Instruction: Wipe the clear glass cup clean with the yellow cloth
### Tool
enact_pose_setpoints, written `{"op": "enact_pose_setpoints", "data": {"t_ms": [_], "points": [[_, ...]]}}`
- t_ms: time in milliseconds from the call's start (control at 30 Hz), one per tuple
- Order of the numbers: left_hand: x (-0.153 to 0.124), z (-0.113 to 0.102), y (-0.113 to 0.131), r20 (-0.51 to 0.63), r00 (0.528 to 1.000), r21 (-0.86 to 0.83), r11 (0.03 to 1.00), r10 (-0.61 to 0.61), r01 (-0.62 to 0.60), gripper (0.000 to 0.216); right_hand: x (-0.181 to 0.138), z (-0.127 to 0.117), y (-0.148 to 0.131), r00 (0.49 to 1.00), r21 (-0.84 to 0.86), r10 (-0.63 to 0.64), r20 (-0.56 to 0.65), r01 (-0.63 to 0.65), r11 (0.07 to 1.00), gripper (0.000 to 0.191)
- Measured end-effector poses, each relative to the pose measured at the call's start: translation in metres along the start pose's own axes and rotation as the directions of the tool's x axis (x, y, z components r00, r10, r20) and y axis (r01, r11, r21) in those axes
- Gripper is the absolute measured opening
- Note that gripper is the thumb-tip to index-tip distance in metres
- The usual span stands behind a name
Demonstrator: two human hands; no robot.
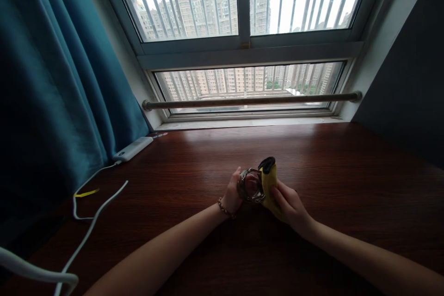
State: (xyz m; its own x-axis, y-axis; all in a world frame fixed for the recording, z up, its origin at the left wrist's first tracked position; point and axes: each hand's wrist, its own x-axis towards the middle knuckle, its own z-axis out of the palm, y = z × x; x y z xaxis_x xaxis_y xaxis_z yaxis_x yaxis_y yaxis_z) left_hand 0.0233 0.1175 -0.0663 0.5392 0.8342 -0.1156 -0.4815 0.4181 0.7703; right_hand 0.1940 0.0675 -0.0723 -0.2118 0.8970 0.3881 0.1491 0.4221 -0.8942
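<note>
My left hand (231, 194) grips a small clear glass object (250, 185), held a little above the dark wooden table (347, 171). A beaded bracelet sits on that wrist. My right hand (289, 206) holds a yellow cloth with a dark edge (269, 176) pressed against the right side of the glass. The two hands meet at the middle of the table, and the fingers hide part of the glass.
A white power bank (132, 148) lies at the table's back left, with white cables (97, 212) trailing toward the near left edge. A teal curtain (58, 78) hangs on the left. A barred window with a metal rail (249, 100) stands behind.
</note>
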Motion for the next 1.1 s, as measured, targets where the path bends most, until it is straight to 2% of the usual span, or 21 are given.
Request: {"op": "enact_pose_setpoints", "data": {"t_ms": [133, 300, 400, 533, 633, 667, 733, 800, 867, 1100], "points": [[-0.001, -0.002, 0.001, -0.038, 0.999, 0.025, 1.000, -0.008, 0.009, 0.063, 0.000, -0.003, 0.000, 0.999, -0.133, 0.031, -0.009, -0.032, 0.991, 0.037], [0.005, -0.004, 0.001, -0.082, 0.995, 0.029, 0.998, 0.061, -0.059, 0.067, -0.002, -0.004, -0.001, 1.000, -0.155, 0.010, 0.007, -0.009, 0.988, 0.037], [0.008, -0.004, 0.003, -0.115, 0.990, -0.011, 0.996, 0.082, -0.083, 0.065, -0.003, -0.005, 0.001, 0.997, -0.075, 0.073, -0.017, -0.074, 0.994, 0.042], [0.008, -0.005, 0.007, -0.056, 0.998, 0.002, 1.000, -0.011, 0.011, 0.068, -0.001, -0.006, 0.011, 0.957, 0.147, 0.240, -0.161, -0.218, 0.965, 0.047], [0.007, -0.006, 0.009, 0.011, 0.996, 0.027, 0.996, -0.083, 0.083, 0.068, 0.001, -0.005, 0.018, 0.897, 0.259, 0.300, -0.326, -0.221, 0.940, 0.048], [0.007, -0.007, 0.009, 0.019, 0.995, 0.040, 0.994, -0.101, 0.100, 0.067, 0.002, -0.004, 0.018, 0.897, 0.267, 0.280, -0.342, -0.193, 0.944, 0.047], [0.006, -0.007, 0.008, 0.024, 0.992, 0.077, 0.989, -0.127, 0.125, 0.066, 0.002, -0.002, 0.016, 0.946, 0.239, 0.178, -0.272, -0.113, 0.964, 0.043], [0.006, -0.007, 0.005, 0.042, 0.988, 0.116, 0.983, -0.147, 0.141, 0.067, 0.001, -0.001, 0.011, 0.991, 0.198, 0.061, -0.117, -0.037, 0.980, 0.037], [0.005, -0.006, 0.003, 0.051, 0.990, 0.143, 0.982, -0.134, 0.126, 0.066, 0.001, -0.001, 0.007, 1.000, 0.172, 0.013, -0.018, -0.010, 0.985, 0.033], [0.001, 0.005, -0.003, -0.114, 0.993, 0.082, 0.997, 0.009, 0.001, 0.046, 0.006, -0.005, 0.007, 0.993, 0.063, 0.120, 0.011, -0.121, 0.991, 0.039]]}}
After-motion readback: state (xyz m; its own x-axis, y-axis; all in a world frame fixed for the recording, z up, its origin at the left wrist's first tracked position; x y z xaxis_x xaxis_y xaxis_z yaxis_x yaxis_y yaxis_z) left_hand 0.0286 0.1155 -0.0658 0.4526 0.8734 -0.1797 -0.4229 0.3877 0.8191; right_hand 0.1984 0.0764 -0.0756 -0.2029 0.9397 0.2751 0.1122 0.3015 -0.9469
